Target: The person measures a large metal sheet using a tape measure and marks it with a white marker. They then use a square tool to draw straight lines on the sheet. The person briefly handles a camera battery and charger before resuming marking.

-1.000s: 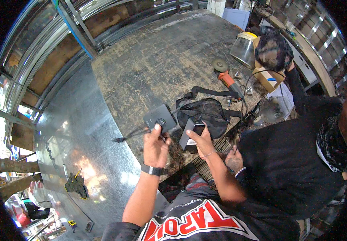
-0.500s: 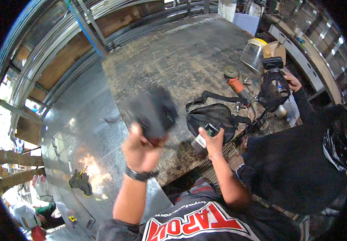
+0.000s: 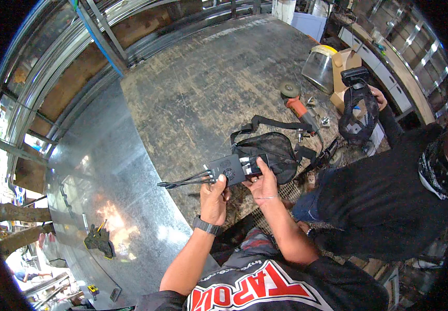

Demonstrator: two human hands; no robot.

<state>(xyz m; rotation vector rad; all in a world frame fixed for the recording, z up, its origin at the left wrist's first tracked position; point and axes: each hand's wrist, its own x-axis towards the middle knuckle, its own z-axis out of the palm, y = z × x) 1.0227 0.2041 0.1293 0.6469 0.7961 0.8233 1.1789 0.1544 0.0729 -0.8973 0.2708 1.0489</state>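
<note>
My left hand (image 3: 213,203) grips a flat black box-shaped device (image 3: 226,167) with a round vent pattern, thumb on top. Several black cables (image 3: 185,180) stick out from its left side. In my right hand (image 3: 265,185) is a small dark device (image 3: 257,158) with a pale part, its thumb pressed on top. The two devices meet or overlap; whether they are joined I cannot tell. Just beyond them on the table lies a black mesh bag (image 3: 274,147) with straps.
An orange angle grinder (image 3: 297,106) lies beyond the bag. A face shield (image 3: 318,67) stands by a cardboard box (image 3: 344,65). At right, a co-worker (image 3: 379,192) holds black mesh headgear (image 3: 359,114). Dark gloves (image 3: 99,241) rest on the metal sheet (image 3: 104,155) at left.
My left hand has lowered the black device and brought it right, against the device in my right hand. My right hand has shifted slightly left. The co-worker still holds the headgear.
</note>
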